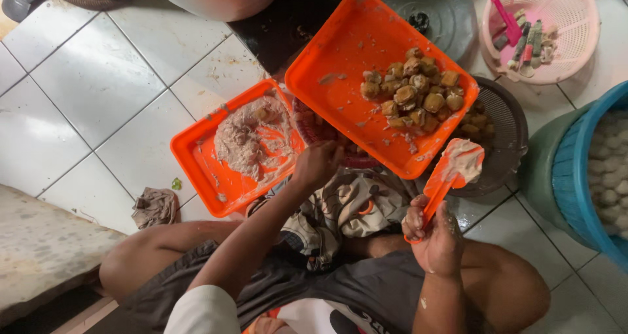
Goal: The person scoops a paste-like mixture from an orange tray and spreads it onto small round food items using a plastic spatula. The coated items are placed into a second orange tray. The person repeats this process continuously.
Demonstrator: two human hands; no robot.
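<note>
My left hand (316, 164) grips the near edge of a large orange tray (340, 59), tilting it over a dark strainer bowl (507, 128). Several browned tofu puffs (415, 88) sit piled toward the tray's right side. My right hand (435, 236) holds an orange spatula (445, 180) whose blade is coated with pale paste. A smaller orange tray (199, 157) on the floor to the left holds a smeared mound of the same pale paste (252, 138).
I sit on white floor tiles with knees spread. A pink basket (575, 46) with small tools is at top right. A blue bucket (569, 170) of pale balls stands right. A crumpled cloth (156, 206) lies left; a metal pot lid (451, 7) is behind.
</note>
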